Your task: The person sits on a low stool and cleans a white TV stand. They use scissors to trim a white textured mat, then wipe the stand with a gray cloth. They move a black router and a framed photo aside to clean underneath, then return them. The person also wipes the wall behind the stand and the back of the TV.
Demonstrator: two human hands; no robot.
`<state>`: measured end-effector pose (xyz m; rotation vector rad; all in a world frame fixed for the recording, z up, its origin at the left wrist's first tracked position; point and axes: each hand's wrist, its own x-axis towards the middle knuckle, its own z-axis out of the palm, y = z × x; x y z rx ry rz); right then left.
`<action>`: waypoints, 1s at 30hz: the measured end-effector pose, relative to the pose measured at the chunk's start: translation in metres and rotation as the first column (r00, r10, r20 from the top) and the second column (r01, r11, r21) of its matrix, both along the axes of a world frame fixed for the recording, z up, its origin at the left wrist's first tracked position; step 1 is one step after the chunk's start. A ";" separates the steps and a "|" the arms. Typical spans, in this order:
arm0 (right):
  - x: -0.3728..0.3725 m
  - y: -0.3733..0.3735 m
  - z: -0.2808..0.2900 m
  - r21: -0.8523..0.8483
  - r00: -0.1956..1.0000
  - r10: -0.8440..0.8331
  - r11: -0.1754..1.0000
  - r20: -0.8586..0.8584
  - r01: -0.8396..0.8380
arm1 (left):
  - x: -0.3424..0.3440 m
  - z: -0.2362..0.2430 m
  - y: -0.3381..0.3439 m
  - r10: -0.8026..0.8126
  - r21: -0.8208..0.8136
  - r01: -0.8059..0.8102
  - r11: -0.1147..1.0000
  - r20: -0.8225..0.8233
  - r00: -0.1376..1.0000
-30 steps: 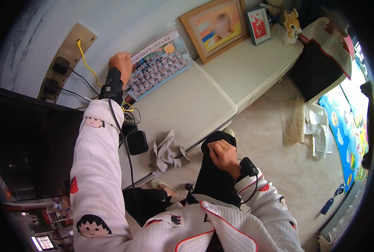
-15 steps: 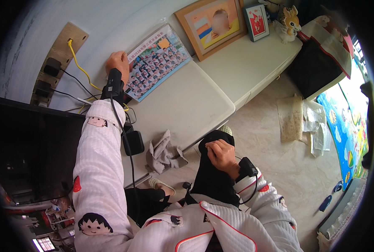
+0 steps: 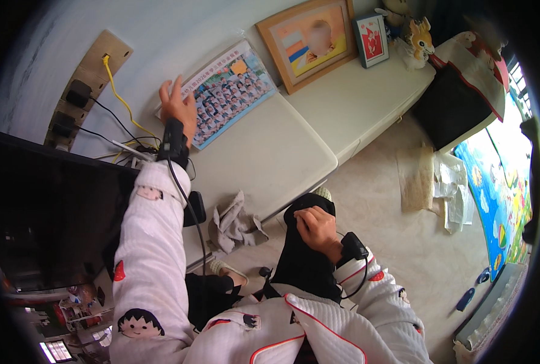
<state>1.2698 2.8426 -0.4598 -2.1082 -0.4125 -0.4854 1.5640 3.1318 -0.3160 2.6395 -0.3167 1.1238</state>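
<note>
My left hand [image 3: 178,108] is open, fingers spread and pointing up. It is at the left edge of a large group photo [image 3: 230,91] in clear wrap, which leans against the wall on a cream cabinet top [image 3: 270,148]. Nothing shows between the fingers; whether the palm touches the photo I cannot tell. On my black-trousered knee [image 3: 303,249] rests my right hand [image 3: 317,225], its fingers curled together, with no object visible in it.
A grey cloth [image 3: 236,224] lies at the cabinet's front edge, near a black adapter [image 3: 194,208]. Left are a dark screen [image 3: 45,224] and a socket panel [image 3: 100,57] with cables. Beyond the photo stand a wooden picture frame [image 3: 276,57], a smaller frame [image 3: 372,39] and a deer figure [image 3: 420,45].
My left hand has turned and its fingers have gone from curled behind the photo's edge to spread apart, a little to the right. My right hand stays on the knee.
</note>
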 end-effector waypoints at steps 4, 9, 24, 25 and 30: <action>0.001 0.000 0.001 0.006 1.000 0.005 1.000 0.020 -0.005 | -0.066 -0.058 -0.029 -0.198 0.035 0.197 0.980 0.005 0.980; -0.002 0.001 0.008 0.033 0.998 0.024 0.999 -0.053 -0.022 | -0.145 -0.133 -0.059 -0.314 0.030 0.361 0.932 -0.431 0.846; 0.338 -0.009 0.133 0.034 0.934 -0.320 0.947 0.157 0.319 | -0.152 -0.137 -0.068 -0.192 0.032 0.238 0.971 -0.491 0.850; 0.352 -0.001 0.138 0.035 0.920 -0.356 0.934 0.166 0.356 | -0.151 -0.138 -0.068 -0.180 0.036 0.228 0.973 -0.497 0.849; 0.350 0.033 0.099 0.132 0.924 -0.349 0.935 0.158 0.330 | -0.152 -0.152 -0.059 0.012 -0.075 -0.048 0.996 -0.425 0.905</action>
